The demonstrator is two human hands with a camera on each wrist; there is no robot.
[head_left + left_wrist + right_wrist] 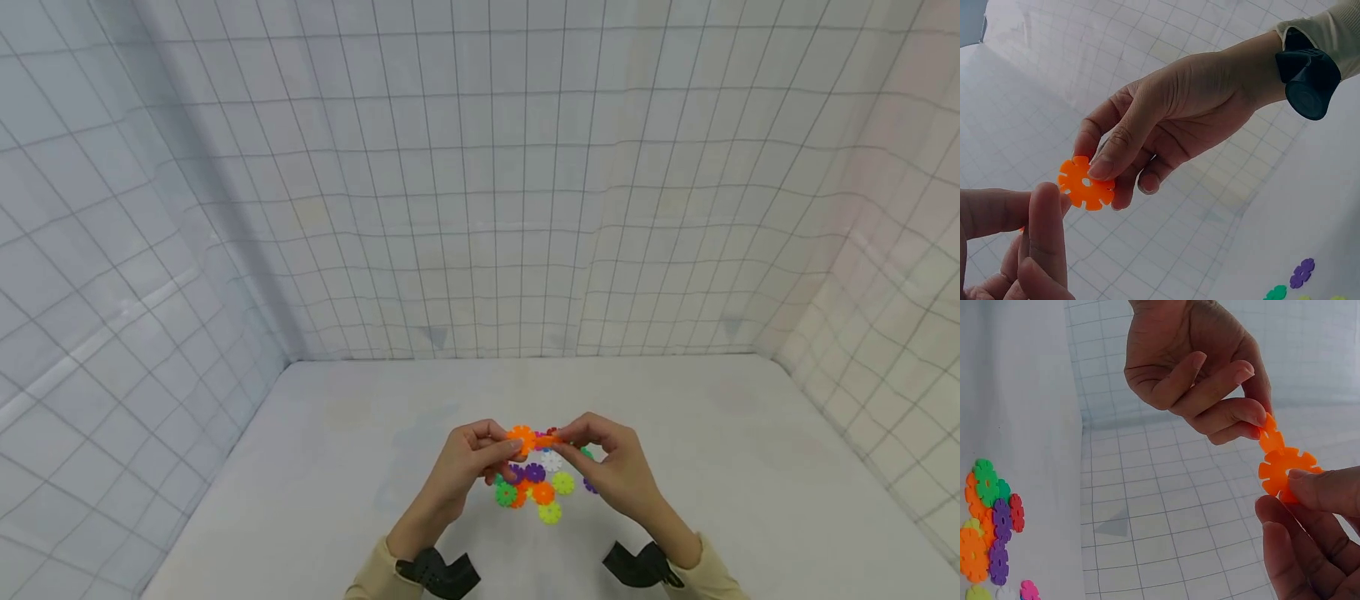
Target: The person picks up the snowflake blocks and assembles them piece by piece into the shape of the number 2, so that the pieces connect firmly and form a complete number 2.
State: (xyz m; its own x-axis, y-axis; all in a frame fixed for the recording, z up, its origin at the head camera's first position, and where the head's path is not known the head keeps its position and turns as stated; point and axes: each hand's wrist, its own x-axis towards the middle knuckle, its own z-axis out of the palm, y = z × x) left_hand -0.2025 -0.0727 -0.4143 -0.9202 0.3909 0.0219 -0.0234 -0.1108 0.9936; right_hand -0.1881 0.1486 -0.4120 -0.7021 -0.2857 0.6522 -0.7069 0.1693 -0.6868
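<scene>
In the head view, my left hand (459, 467) pinches an orange snowflake-shaped plastic disc (520, 435), notched round its rim. My right hand (621, 471) pinches a second orange disc (547, 440), seen nearly edge-on there. The left wrist view shows the right hand's disc (1077, 187) face-on, with the thumb on it; the left fingers (1047, 228) hide most of the other disc. From the right wrist, the left hand's tilted disc (1270, 439) meets the rim of the right hand's disc (1280, 465). Whether their notches interlock, I cannot tell.
Below the hands, a loose group of similar discs lies on the white table (315, 500): green (506, 495), purple (535, 472), yellow (550, 512), white (552, 462) and orange (543, 493). Red (1017, 512) and pink (1029, 590) ones are among them. Grid-patterned curtains (510, 208) surround the table.
</scene>
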